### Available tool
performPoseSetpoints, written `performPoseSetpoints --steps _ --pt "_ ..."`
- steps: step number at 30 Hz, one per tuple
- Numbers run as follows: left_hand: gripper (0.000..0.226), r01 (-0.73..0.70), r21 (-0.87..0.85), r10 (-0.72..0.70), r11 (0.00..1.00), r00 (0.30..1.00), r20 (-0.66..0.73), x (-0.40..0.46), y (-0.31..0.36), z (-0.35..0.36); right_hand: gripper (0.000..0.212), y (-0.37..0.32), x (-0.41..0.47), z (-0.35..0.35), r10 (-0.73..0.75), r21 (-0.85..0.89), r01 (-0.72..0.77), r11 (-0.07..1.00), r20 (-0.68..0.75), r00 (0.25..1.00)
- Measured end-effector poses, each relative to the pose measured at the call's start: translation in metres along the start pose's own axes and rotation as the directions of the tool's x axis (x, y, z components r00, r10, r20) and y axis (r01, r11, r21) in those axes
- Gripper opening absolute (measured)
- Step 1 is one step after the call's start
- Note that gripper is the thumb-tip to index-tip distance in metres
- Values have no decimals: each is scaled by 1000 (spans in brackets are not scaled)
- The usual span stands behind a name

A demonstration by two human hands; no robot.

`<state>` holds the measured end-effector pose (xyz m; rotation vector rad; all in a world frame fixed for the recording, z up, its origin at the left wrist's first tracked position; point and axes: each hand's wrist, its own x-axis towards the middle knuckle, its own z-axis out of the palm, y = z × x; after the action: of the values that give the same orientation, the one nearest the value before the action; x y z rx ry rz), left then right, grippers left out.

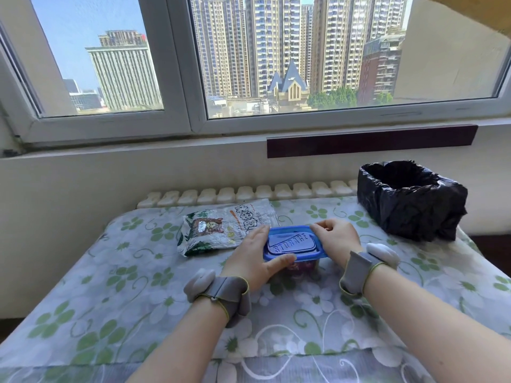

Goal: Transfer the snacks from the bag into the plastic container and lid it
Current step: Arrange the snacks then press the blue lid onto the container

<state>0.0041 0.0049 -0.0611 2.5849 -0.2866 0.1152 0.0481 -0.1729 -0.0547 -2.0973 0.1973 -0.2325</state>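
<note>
Blue lid (291, 242), embossed "STORAGE", sits on the plastic container (302, 268) mid-surface, toward the far edge. Dark contents show through the clear wall. Left hand (255, 258): grip wrapped round the lid's left end, thumb on the near rim. Right hand (336, 237): grip curled over the lid's far right corner. Snack bag (224, 226), printed with a cartoon animal and unreadable script, lies flat just left, touching the left fingers. Black-lined bin (410, 199) at far right corner. Floral cloth covers the surface (110, 299).

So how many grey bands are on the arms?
2. One wristband is on the left wrist, just behind the left hand. The other wristband is on the right wrist, behind the right hand. None seems hidden.
</note>
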Motion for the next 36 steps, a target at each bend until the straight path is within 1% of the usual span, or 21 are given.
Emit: performPoseSetpoints --steps 3,5,8,9,11,13,15,16,17,19,20,22,25,27,28,30,32,34,36 --pt "92 14 -15 -14 1000 1000 12 4 1 -1 25 -1 0 -1 12 4 -12 1000 28 1000" --pt "92 19 -26 -19 999 1000 13 6 3 0 22 0 0 -2 21 24 -22 999 64 998" --pt "90 14 -47 -12 999 1000 28 8 4 -1 17 3 3 -3 28 55 -32 998 73 997" --pt "89 13 -78 -11 997 999 37 10 4 -2 17 4 4 -2 29 67 -34 997 78 997" --pt "81 26 -160 -23 987 1000 19 16 0 -2 18 4 4 -3 27 90 -35 995 95 995" --pt "61 55 -179 -65 982 996 -53 24 -10 -3 21 5 3 -5 25 101 -36 994 114 993" --pt "42 127 -94 -138 987 983 -118 31 -24 -5 21 5 4 -6 33 118 -48 992 127 991" --pt "38 160 -14 -161 987 979 -129 33 -30 -7 21 5 4 -7 40 129 -57 990 130 991" --pt "37 175 99 -162 980 979 -125 34 -36 -8 21 5 4 -7 44 141 -63 988 131 990" --pt "39 162 335 -136 928 986 -100 33 -43 -9 22 6 4 -7 46 154 -66 986 131 990" --pt "40 158 404 -135 901 987 -85 32 -44 -7 23 6 4 -6 42 159 -62 985 130 991" --pt "37 163 429 -144 889 987 -78 32 -49 -5 23 6 3 -7 34 151 -55 987 134 990" --pt "34 167 454 -131 875 985 -109 34 -52 -5 23 7 3 -6 21 133 -41 990 150 988" --pt "38 171 541 -138 823 985 -102 39 -52 -5 23 8 3 -6 16 137 -37 990 152 988" --pt "37 190 573 -153 797 982 -112 40 -51 -5 23 8 2 -6 17 131 -37 991 152 988" --pt "29 250 561 -196 789 968 -155 41 -49 -4 21 8 1 -7 25 112 -42 993 152 988" --pt "25 270 525 -184 807 960 -212 40 -49 -5 23 7 -1 -8 27 99 -42 994 145 989" --pt "23 273 456 -159 847 949 -273 39 -46 -12 25 4 -2 -10 -7 90 -4 996 112 994" --pt "22 266 340 -148 902 931 -335 35 -36 -22 20 -2 -4 -12 -60 44 57 997 75 995"
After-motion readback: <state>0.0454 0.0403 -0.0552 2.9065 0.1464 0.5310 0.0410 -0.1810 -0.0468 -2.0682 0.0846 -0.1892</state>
